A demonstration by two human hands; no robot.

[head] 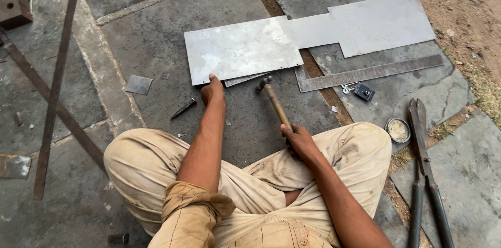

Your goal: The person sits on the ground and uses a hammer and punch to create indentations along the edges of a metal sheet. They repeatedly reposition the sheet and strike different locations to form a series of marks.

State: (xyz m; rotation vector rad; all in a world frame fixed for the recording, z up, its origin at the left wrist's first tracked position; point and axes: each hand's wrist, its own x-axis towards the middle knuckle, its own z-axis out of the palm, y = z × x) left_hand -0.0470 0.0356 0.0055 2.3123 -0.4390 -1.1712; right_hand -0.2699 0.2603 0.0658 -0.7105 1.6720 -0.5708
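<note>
We sit cross-legged on stone paving. Our right hand [298,141] is closed around the lower end of the hammer [275,103] handle, fingers wrapped fully; the head lies ahead of the grip, resting low near the paving, just short of the sheet's near edge. Our left hand [213,90] is loosely curled, thumb tip touching the near edge of the metal sheet [241,49]; it pins rather than holds anything.

The sheet lies flat on the paving beyond both hands, partly overlapping a second, stepped sheet [365,26] further right of the grip. We judge it thin, stiff enough to keep flat, springy if lifted by one corner, with sharp edges; best held flat under the palm or taken by two edges, not by fingertips on the cut side.

The hammer looks head-heavy; a grip at the handle end gives swing, less control.

Left of the left hand lies a small dark punch or chisel [183,108]. Right of the hammer hand: a steel square [365,75], a padlock with keys [360,90], a round tin lid [398,130] and long-handled cutters [425,175].
</note>
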